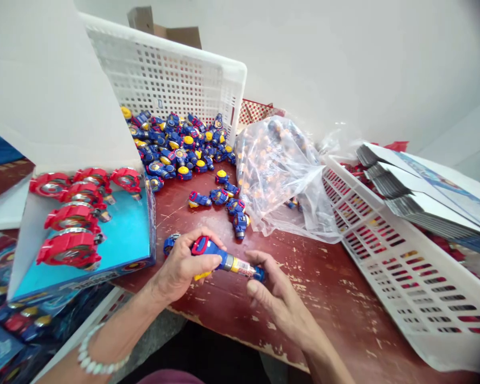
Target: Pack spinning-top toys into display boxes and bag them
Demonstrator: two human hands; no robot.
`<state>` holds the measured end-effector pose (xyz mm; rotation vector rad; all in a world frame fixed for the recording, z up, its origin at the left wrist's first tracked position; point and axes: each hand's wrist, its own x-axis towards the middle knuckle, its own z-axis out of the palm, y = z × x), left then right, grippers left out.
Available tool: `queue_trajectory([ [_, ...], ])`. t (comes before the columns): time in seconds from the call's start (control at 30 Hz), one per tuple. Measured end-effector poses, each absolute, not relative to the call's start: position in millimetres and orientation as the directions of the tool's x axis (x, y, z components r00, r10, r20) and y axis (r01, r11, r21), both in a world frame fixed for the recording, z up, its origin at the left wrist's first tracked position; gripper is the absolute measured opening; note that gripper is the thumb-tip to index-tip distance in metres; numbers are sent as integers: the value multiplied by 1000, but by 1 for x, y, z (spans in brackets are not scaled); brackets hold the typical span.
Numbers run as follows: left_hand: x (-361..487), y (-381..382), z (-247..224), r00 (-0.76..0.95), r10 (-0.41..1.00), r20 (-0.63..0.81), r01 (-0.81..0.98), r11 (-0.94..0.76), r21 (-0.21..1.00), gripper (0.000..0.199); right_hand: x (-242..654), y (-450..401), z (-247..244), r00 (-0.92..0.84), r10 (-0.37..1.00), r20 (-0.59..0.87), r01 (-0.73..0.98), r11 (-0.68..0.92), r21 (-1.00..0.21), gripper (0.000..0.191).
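My left hand [181,269] is closed around a blue toy [213,248] with a red-rimmed top and a yellow part below. A clear tube [243,268] with a printed label and a blue end extends from the toy's grey collar towards the right. Curled about the tube's blue end are the thumb and fingers of my right hand [282,301]. Just behind my left hand lies another blue toy piece [170,243], partly hidden. Several similar blue and yellow toys [219,196] are scattered on the worn red table [304,261] beyond my hands.
At left, an open display box [124,234] holds several red toys [70,245]. Many blue toys lie before a tipped white basket [172,69]. A clear plastic bag [280,170] of parts sits behind. On the right, flat cardboard pieces [424,186] rest over another white basket [396,261].
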<state>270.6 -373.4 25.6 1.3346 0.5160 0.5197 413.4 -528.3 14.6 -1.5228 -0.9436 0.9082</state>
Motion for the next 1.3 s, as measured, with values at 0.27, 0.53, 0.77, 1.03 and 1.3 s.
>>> queue_trajectory([
  [0.27, 275, -367, 26, 748, 664, -20, -72, 111, 991, 26, 424, -513, 5, 292, 939, -183, 25, -199, -980, 41],
  [0.53, 281, -353, 22, 760, 648, -52, -54, 142, 988, 26, 424, -495, -6, 297, 925, -237, -164, -195, -967, 41],
  [0.77, 296, -341, 11, 711, 688, -148, -39, 248, 968, 30, 437, -477, -13, 408, 911, 60, 240, -44, -970, 30],
  [1.03, 304, -309, 9, 643, 764, -45, 80, -9, 997, 32, 458, -470, 0, 471, 849, 240, 574, -89, -814, 33],
  [1.3, 319, -270, -4, 412, 911, 33, 659, -322, 680, 26, 620, -437, -14, 759, 596, 261, 616, -528, -585, 27],
])
